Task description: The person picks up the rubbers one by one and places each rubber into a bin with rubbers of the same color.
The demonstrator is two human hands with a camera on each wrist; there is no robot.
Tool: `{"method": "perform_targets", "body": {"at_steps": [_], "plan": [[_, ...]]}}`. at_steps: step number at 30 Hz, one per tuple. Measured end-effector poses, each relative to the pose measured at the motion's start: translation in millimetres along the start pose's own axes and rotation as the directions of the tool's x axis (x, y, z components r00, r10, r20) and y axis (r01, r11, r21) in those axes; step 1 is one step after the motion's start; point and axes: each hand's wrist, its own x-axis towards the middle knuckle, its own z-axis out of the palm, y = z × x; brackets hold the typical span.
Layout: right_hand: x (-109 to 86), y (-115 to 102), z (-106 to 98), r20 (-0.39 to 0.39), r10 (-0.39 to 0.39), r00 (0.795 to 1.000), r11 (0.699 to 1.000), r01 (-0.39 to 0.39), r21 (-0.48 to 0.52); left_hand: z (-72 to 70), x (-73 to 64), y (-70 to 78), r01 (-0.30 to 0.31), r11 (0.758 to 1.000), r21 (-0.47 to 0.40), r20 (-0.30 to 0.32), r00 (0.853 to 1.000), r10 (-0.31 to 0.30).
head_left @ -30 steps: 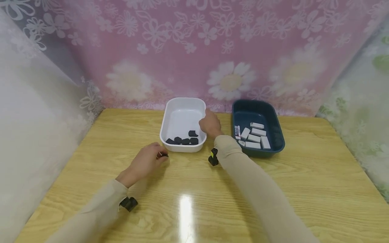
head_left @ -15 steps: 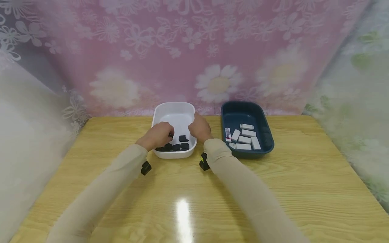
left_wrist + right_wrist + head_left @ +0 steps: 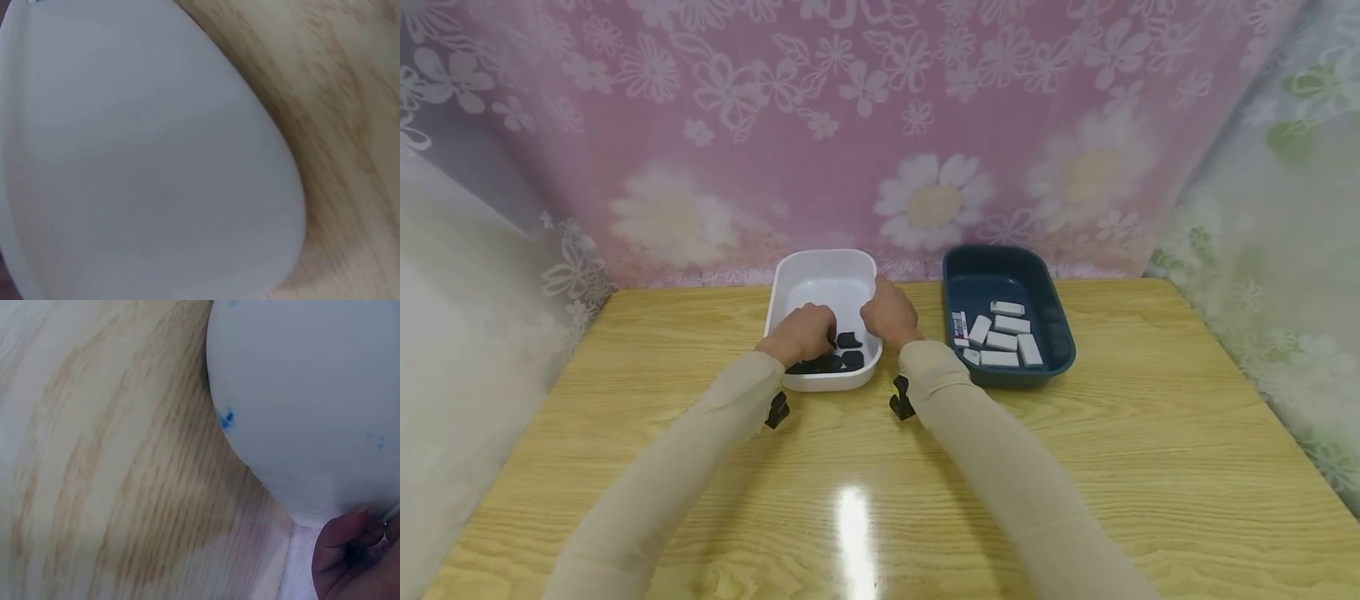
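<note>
A white plastic tub (image 3: 827, 382) sits on the wooden table, with several small black pieces (image 3: 852, 360) along its near end. My left hand (image 3: 805, 333) reaches over the tub's left side. Its curled fingers point down inside and hold a small black piece, mostly hidden by the hand. Close to these fingertips lies a black piece (image 3: 849, 340) with a notched edge. My right hand (image 3: 891, 315) grips the tub's right rim. In the right wrist view, the curled thumb and fingers (image 3: 337, 544) pinch that rim. The left wrist view shows only the tub's outer wall (image 3: 156, 156) and table.
To the right stands a dark blue tub (image 3: 1060, 333) holding several white blocks (image 3: 999, 359) that look like erasers, and a small printed piece (image 3: 960, 329). A pink flowered curtain (image 3: 760, 167) hangs behind the table (image 3: 737, 517), with pale cloth at both sides.
My left hand has moved from the table left of the white tub to inside it, carrying a black piece. My right hand stays on the rim. The head view has shifted slightly.
</note>
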Motion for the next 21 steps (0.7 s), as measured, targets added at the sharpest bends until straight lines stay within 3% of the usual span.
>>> {"method": "perform_targets", "body": {"at_steps": [10, 14, 21], "plan": [[-3.2, -1.5, 1.6, 0.013, 0.003, 1.0, 1.0, -0.003, 0.009, 4.4, -2.6, -6.2, 0.05, 0.997, -0.065, -0.033, 0.998, -0.053], [-3.6, -2.4, 1.7, 0.009, 0.003, 1.0, 1.0, -0.003, 0.004, 4.9, -1.6, -6.0, 0.042, 0.998, -0.043, -0.052, 0.998, -0.044], [-2.6, -3.4, -0.2, -0.003, 0.004, 1.0, 1.0, -0.004, -0.03, 2.2, 1.8, 1.1, 0.07, 0.998, 0.007, -0.021, 0.997, -0.07]]}}
